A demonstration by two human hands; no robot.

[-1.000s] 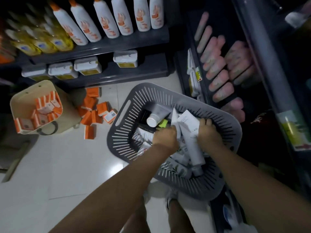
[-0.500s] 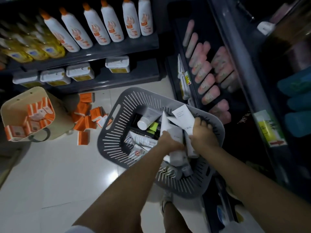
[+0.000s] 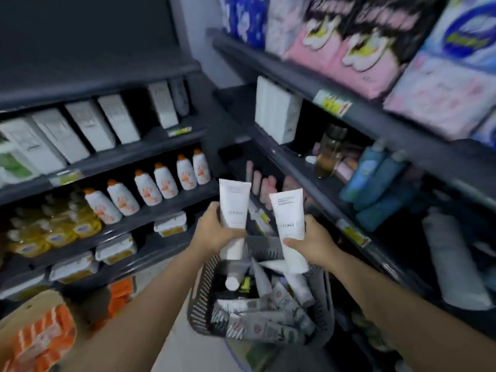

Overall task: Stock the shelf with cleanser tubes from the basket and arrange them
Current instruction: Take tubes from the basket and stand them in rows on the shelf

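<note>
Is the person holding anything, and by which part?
Yes, one white tube in each hand. The left hand grips the left tube around its lower half; the right hand grips the right tube around its middle, flat ends up.

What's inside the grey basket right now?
A loose pile of white and printed tubes, a grey white-capped tube and a small green item. The pile hides the basket floor; the held tubes in the left hand and right hand cover its far side.
</note>
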